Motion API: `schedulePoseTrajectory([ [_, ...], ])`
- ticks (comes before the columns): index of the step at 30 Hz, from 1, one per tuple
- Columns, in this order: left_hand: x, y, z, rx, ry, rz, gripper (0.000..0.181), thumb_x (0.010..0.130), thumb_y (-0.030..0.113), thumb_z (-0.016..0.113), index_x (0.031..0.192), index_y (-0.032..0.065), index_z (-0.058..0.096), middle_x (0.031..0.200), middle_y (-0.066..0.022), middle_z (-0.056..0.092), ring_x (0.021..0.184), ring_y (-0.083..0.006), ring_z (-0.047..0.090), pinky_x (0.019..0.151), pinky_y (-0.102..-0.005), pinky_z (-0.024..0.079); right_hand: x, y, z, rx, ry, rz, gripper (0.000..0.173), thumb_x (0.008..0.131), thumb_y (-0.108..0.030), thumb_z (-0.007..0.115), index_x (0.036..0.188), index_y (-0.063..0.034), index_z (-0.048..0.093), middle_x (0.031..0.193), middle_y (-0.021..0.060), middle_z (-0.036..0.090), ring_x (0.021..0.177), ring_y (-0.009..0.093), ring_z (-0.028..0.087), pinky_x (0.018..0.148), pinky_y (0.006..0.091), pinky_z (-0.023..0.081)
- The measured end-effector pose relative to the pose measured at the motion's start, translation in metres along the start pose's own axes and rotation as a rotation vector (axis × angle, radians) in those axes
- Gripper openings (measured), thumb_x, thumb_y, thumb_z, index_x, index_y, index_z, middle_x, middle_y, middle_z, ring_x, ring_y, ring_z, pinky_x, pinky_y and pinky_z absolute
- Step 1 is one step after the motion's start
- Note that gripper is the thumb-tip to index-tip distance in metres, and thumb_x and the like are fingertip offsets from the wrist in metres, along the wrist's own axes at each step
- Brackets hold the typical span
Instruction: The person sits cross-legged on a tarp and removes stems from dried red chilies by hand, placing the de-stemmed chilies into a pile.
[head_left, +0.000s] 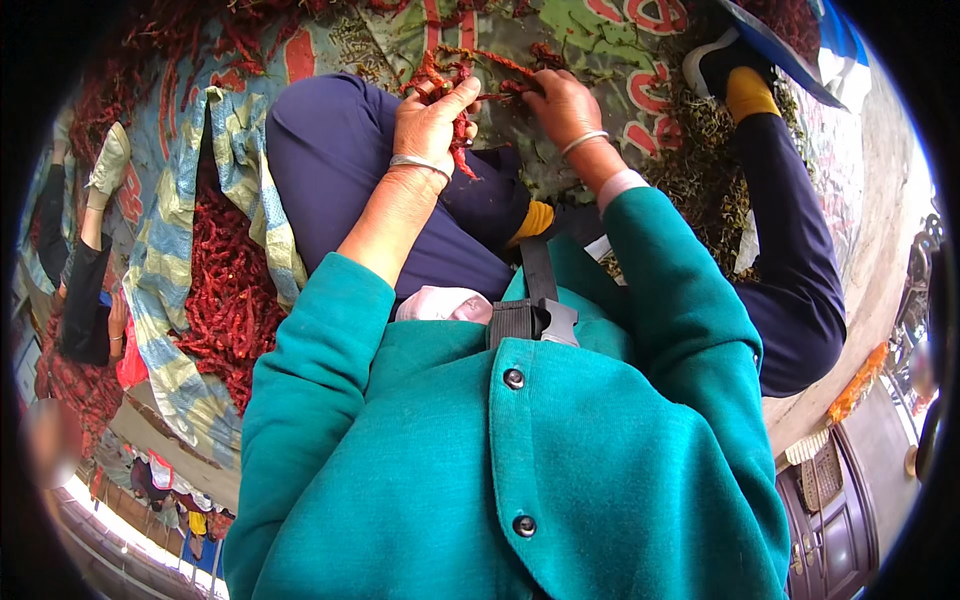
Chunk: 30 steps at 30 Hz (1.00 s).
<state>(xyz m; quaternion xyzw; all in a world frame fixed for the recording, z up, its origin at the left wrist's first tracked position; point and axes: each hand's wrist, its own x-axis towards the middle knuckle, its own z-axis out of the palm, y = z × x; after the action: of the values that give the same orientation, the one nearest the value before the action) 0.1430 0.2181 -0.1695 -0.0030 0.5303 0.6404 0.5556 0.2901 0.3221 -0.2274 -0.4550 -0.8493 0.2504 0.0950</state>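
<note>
Several wrinkled dried red chillies (460, 139) are bunched in my left hand (429, 124), the thumb pressed over them and one tip hanging below the fingers. My right hand (566, 109) is just to the right, its fingertips closed at the end of a long dried chilli (499, 61) that stretches leftwards above the left hand. Whether its other end joins the bunch I cannot tell. Beneath both hands lies a printed ground sheet (495, 127) with bits of chilli and stem on it.
A checked woven sack (169, 255) full of dried chillies (229, 300) stands open at my left. Loose chillies (180, 37) spread across the far left. Greenish stems (697, 157) lie by my right leg, near a blue-edged container (787, 56). Another person's leg (86, 277) is at far left.
</note>
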Motion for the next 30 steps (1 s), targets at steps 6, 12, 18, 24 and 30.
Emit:
schedulePoseTrajectory([
  [6,0.004,-0.001,-0.001,-0.048,-0.05,0.024,0.007,0.079,0.0,0.057,0.085,0.0003,0.055,0.076,-0.0105,0.061,0.06,-0.0191,0.059,0.047,-0.0263,0.046,0.0,0.008,0.002,0.067,-0.067,0.041,0.022,0.07,-0.016,0.066,0.09,-0.0085,0.062,0.088,0.011,0.057,0.084,0.032,0.056,0.07,0.0384,0.045],
  [12,0.003,-0.003,-0.002,0.006,-0.01,-0.014,0.008,0.08,0.008,0.062,0.082,0.0018,0.056,0.071,-0.006,0.058,0.058,-0.0164,0.057,0.046,-0.026,0.044,-0.008,0.016,0.0,0.147,0.015,0.04,0.024,0.07,-0.017,0.066,0.093,-0.0138,0.063,0.089,0.0101,0.058,0.083,0.032,0.058,0.07,0.0392,0.047],
  [18,-0.003,0.0,0.002,0.03,0.021,-0.035,0.013,0.076,0.007,0.067,0.077,0.0031,0.055,0.066,-0.0034,0.054,0.052,-0.014,0.053,0.04,-0.0235,0.038,-0.004,-0.006,0.008,-0.057,0.008,0.0,0.023,0.067,-0.012,0.065,0.09,-0.0163,0.064,0.087,0.0101,0.056,0.084,0.031,0.057,0.069,0.04,0.048],
  [24,0.002,-0.005,-0.003,-0.028,-0.01,-0.025,0.011,0.077,0.007,0.066,0.083,0.0038,0.058,0.067,-0.0033,0.055,0.055,-0.0151,0.055,0.043,-0.0252,0.042,-0.005,-0.003,-0.022,0.946,-0.237,0.371,0.017,0.08,-0.008,0.06,0.092,0.0032,0.059,0.095,0.0109,0.061,0.073,0.016,0.06,0.064,0.027,0.049],
  [30,-0.001,-0.008,0.011,0.107,-0.177,-0.041,0.014,0.076,0.004,0.066,0.089,0.0039,0.061,0.074,-0.0018,0.061,0.06,-0.0118,0.058,0.049,-0.0248,0.046,-0.026,-0.015,-0.057,1.683,-0.747,0.666,0.016,0.085,-0.006,0.051,0.1,-0.0006,0.052,0.09,0.0118,0.062,0.071,0.017,0.061,0.064,0.0317,0.052],
])
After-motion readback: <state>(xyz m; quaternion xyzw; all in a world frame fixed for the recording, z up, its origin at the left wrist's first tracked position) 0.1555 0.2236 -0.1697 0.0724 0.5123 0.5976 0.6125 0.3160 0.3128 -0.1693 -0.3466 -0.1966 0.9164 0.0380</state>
